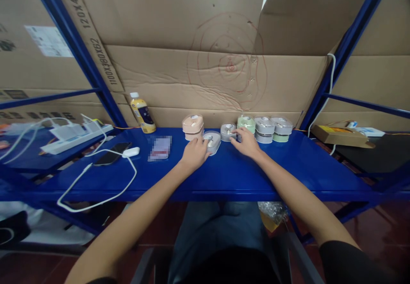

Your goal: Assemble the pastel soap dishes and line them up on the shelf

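My left hand (194, 152) has its fingers and thumb at the left edge of a clear-lidded container (214, 141) with a pale clip on top, and grips it there. A round peach container (192, 124) stands just behind that hand. With thumb and forefinger, my right hand (247, 144) grips the right side of a small grey container (227, 133). Its remaining fingers are curled and partly hidden. Behind it stands a green container (246, 123) with a clear lid. Farther right are a stacked grey container (264, 127) and a grey-and-green stack (281, 127).
The blue table (205, 181) carries a yellow bottle (142, 114), a blurred-out flat packet (160, 148), a dark phone (112, 153) and a white cable (134, 173). Cardboard (160, 70) walls the back. Blue posts (346, 40) stand at both sides; a power strip (77, 138) lies left.
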Motion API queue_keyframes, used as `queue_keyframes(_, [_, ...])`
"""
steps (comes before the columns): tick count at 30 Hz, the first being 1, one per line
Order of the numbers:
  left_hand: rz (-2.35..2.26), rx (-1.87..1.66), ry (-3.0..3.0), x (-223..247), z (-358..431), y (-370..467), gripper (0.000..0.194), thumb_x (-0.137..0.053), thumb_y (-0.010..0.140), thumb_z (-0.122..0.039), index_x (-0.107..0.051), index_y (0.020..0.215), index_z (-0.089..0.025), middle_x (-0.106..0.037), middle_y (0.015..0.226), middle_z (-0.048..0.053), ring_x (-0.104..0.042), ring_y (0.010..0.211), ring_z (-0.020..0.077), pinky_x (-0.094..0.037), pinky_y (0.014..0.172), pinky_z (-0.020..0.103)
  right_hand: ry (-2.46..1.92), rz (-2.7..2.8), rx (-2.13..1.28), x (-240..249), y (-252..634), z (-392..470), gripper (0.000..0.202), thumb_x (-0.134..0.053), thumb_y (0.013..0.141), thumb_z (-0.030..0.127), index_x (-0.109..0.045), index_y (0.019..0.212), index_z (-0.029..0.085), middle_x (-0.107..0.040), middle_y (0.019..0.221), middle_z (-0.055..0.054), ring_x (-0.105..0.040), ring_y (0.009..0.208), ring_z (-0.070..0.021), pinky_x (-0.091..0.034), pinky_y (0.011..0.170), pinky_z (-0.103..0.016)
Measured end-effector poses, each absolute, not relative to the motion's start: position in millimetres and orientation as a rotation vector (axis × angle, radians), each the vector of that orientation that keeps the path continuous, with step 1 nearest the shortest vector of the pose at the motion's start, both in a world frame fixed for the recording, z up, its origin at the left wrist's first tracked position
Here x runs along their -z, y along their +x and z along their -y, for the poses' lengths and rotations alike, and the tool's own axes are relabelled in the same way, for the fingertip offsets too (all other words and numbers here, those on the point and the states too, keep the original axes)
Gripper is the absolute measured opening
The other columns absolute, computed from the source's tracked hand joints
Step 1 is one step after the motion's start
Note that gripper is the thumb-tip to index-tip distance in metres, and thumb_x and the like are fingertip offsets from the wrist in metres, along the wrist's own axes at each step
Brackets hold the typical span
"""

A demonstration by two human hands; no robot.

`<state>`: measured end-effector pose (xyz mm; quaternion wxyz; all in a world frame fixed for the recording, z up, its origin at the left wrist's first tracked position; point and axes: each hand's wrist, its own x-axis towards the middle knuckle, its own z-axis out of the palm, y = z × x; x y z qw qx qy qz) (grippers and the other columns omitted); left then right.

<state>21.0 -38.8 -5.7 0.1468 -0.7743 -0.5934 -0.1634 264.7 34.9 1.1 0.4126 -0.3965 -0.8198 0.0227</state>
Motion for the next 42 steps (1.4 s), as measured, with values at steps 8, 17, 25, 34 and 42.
queue_keyframes(8, [1.781,0.542,-2.219,2.0,-30.9,45.4,0.038,-0.063,0.09,-0.026,-0.063,0.125,-0.01,-0.063,0.123,0.028,-0.052,0.125,0.0463,-0.042,0.103,0.057,-1.127,2.008,0.025,-0.6,274.8,-43.8,0.024,-0.062,0.088,0.034,-0.073,0.102,0.017,-0.068,0.104,-0.014,-0.064,0.105,-0.032,-0.052,0.099,-0.05])
queue_keyframes(17, [1.611,0.631,-2.114,-15.5,-43.0,25.0,0.059,-0.062,0.088,-0.033,-0.051,0.14,-0.007,-0.046,0.15,0.029,-0.027,0.15,0.0477,-0.023,0.12,0.058,-1.024,2.06,0.011,1.7,267.8,-39.5,0.021,-0.061,0.089,0.033,-0.072,0.101,0.019,-0.069,0.103,-0.012,-0.064,0.105,-0.031,-0.052,0.099,-0.048])
queue_keyframes(25, [2.397,0.953,-1.524,-28.1,-70.8,-5.7,0.086,-0.075,0.078,-0.061,-0.045,0.137,-0.006,-0.051,0.135,0.034,-0.055,0.125,0.05,-0.045,0.1,0.058,-1.053,2.051,-0.031,1.8,264.9,-37.4,0.018,-0.063,0.088,0.032,-0.072,0.099,0.02,-0.068,0.101,-0.01,-0.064,0.099,-0.0279,-0.052,0.096,-0.045])
queue_keyframes(34, [2.026,1.242,-1.766,-30.7,-39.5,-7.1,0.077,-0.079,0.079,-0.047,-0.044,0.137,-0.012,-0.052,0.136,0.025,-0.057,0.129,0.0439,-0.047,0.107,0.056,-0.997,1.979,-0.054,-4.8,271.7,-35.8,0.02,-0.064,0.089,0.033,-0.073,0.1,0.02,-0.07,0.1,-0.01,-0.066,0.1,-0.0286,-0.053,0.098,-0.047])
queue_keyframes(42, [1.448,1.315,-2.832,6.5,18.8,27.1,0.1,-0.087,0.069,-0.053,-0.038,0.148,-0.017,-0.052,0.149,0.021,-0.053,0.137,0.0411,-0.045,0.114,0.055,-0.599,2.33,-0.26,-10.1,271.2,-19.0,0.103,-0.087,0.065,0.066,-0.049,0.15,0.024,-0.051,0.151,-0.015,-0.049,0.141,-0.0374,-0.042,0.118,-0.054])
